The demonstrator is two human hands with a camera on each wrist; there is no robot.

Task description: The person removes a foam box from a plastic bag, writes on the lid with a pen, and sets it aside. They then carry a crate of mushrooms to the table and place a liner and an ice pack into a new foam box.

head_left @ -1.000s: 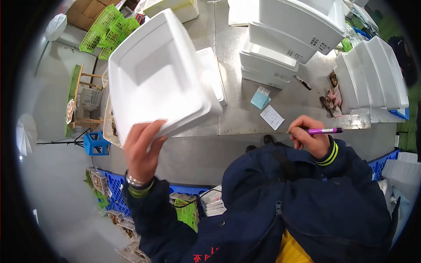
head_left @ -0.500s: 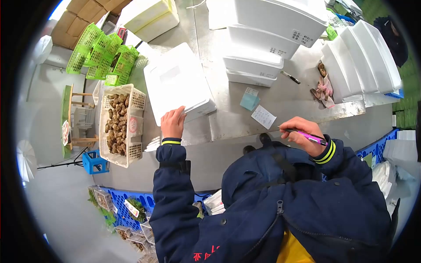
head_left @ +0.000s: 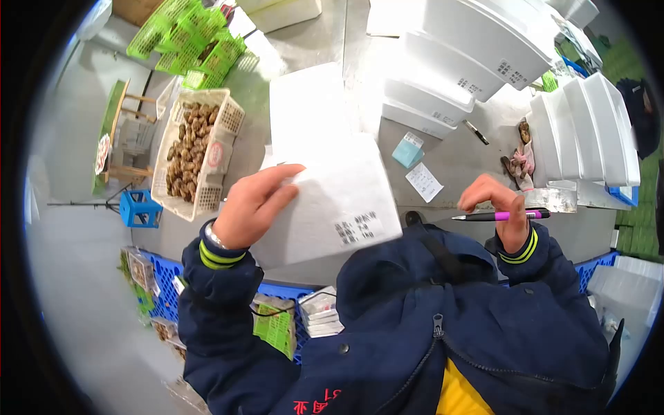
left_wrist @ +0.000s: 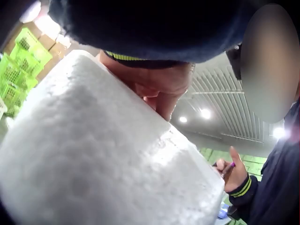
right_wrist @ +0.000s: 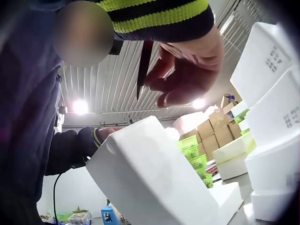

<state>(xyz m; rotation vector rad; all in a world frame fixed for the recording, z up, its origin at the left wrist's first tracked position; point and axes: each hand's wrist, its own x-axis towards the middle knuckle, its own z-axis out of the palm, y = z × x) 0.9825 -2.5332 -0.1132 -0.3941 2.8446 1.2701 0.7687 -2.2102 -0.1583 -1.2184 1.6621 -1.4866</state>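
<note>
White foam box (head_left: pixel 339 200): located at the near edge of the metal table (head_left: pixel 315 47), in front of the person's torso, tilted. Whether any part of it touches the table: cannot tell. A printed label (head_left: pixel 356 227), dark characters in several lines, is on the face turned up to the head camera, towards its near right corner.

Left hand (head_left: pixel 252 207): grasping the box at its left side, fingers bent over the edge. A band is visible at the wrist.

Right hand (head_left: pixel 503 211): well apart from the box, to its right. Grasping a purple and black pen (head_left: pixel 512 216) between bent fingers; pen tip directed left, towards the box.

Surroundings: a flat white piece (head_left: pixel 308 104) lies just beyond the box. To the left, a cream basket (head_left: pixel 232 117) holds many brown rounded pieces (head_left: pixel 190 149), with green baskets (head_left: pixel 187 41) beyond it. To the right on the table: a blue pad (head_left: pixel 408 150), a written paper slip (head_left: pixel 424 182) near it, and a black marker (head_left: pixel 476 132). Further right, a stack of white boxes (head_left: pixel 443 86) bears printed labels.
</note>
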